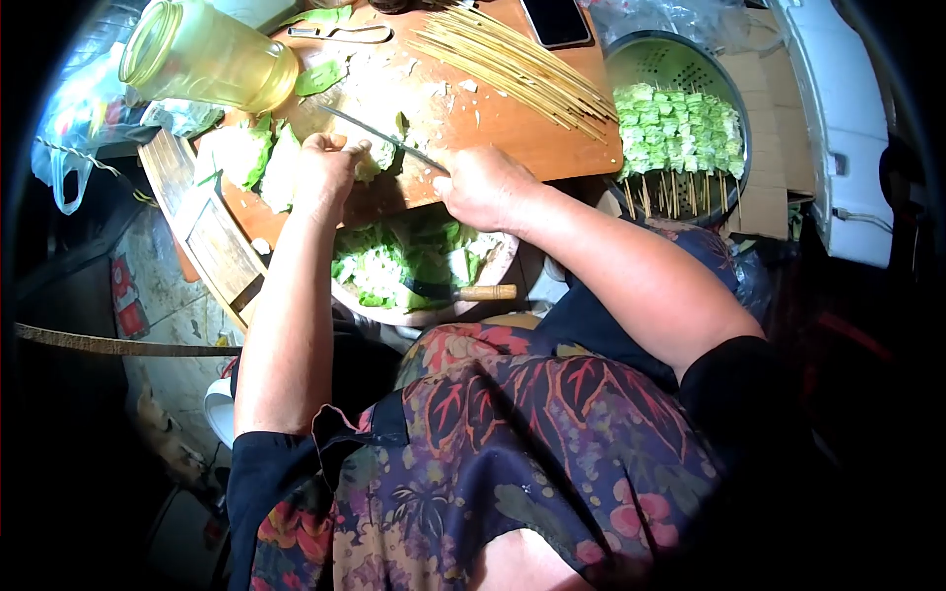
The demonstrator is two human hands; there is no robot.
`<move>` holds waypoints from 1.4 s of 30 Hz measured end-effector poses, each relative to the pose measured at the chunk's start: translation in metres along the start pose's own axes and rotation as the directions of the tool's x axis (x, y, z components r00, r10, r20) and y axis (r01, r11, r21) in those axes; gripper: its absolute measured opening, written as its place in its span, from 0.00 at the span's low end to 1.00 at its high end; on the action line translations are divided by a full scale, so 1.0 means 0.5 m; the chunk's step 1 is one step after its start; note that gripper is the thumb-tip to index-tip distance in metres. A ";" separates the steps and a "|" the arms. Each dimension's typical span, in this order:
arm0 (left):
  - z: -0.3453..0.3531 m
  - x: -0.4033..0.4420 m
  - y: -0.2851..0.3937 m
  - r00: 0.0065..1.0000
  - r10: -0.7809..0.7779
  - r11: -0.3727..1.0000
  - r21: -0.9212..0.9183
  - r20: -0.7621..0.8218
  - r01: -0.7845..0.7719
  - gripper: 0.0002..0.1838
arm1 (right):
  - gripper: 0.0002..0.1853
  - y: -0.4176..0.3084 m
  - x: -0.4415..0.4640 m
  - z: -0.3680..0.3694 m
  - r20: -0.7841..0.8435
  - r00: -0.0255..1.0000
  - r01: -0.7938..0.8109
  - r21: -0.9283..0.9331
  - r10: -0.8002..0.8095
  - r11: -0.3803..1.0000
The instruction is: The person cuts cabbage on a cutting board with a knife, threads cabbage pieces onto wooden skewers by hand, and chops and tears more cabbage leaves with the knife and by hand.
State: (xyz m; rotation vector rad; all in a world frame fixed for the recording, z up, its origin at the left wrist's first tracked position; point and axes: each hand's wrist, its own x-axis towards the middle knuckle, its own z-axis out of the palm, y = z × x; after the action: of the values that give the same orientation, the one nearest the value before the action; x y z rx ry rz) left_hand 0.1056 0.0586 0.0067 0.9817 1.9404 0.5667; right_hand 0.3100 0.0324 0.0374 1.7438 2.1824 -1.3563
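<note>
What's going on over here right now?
Someone's right hand grips a knife over a wooden board, and the left hand is at a piece of leafy greens by the blade. A bowl below the board's edge holds loose greens and a wooden-handled tool. Bare skewers lie on the board; a colander to the right holds skewers threaded with greens.

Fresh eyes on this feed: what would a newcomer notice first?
Probably the skewered greens, bright in the round colander right of the orange board. Next, the bare sticks fanned across the board's upper right, and the jar of yellowish liquid at upper left. Between them, lower down, the right hand holds a knife.
</note>
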 end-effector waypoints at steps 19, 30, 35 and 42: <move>-0.001 0.006 -0.035 0.982 -0.145 0.938 -0.298 0.121 0.176 0.08 | 0.17 -0.034 -0.064 -0.013 -0.017 0.993 0.121 0.085 -0.120 0.989; 0.004 0.015 -0.039 0.992 -0.124 0.935 -0.329 0.039 0.130 0.12 | 0.13 -0.042 -0.045 -0.028 0.134 0.990 0.055 -0.010 -0.053 0.998; 0.000 0.012 -0.034 0.989 -0.133 0.951 -0.273 0.057 0.144 0.10 | 0.12 -0.048 -0.013 -0.033 0.164 0.986 0.008 0.017 -0.011 1.000; 0.004 0.010 -0.035 0.989 -0.146 0.959 -0.239 0.038 0.151 0.12 | 0.14 -0.072 0.000 -0.016 0.123 0.991 -0.054 0.006 0.053 0.999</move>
State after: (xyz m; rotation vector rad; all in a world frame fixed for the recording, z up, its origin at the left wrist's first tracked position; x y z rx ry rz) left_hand 0.0982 0.0524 -0.0092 0.6797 1.8570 0.6850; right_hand 0.2849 0.0378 0.0637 1.6612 2.0543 -1.4226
